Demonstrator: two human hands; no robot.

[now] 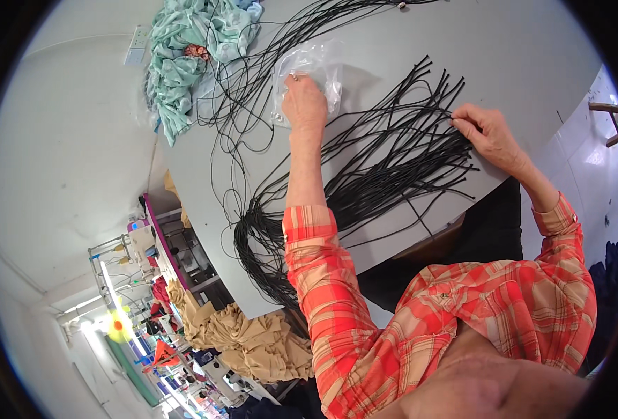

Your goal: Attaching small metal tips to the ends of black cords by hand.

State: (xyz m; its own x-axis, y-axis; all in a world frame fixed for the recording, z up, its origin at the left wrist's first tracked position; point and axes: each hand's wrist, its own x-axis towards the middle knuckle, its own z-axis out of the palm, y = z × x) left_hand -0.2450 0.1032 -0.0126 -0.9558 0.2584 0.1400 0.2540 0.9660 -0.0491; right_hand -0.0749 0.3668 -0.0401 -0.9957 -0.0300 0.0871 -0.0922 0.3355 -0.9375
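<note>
A thick bundle of black cords (368, 192) lies across the grey table, gathered at its left end and fanned out toward the right. With closed fingertips, my right hand (492, 137) holds the end of one black cord at the fan's upper right. My left hand (305, 105) reaches over the bundle to a clear plastic bag (332, 70). Its fingers are pinched together on the bag's opening area; a small shiny spot shows at the fingertips, too small to name.
More black cords (281, 52) run loosely along the table's far side, with a small bead-like piece (401, 5) on them. Crumpled mint-green fabric (176, 77) lies at the far left. Tan cloth (246, 342) is heaped below the table's left edge, and a wooden stool (609, 122) stands at right.
</note>
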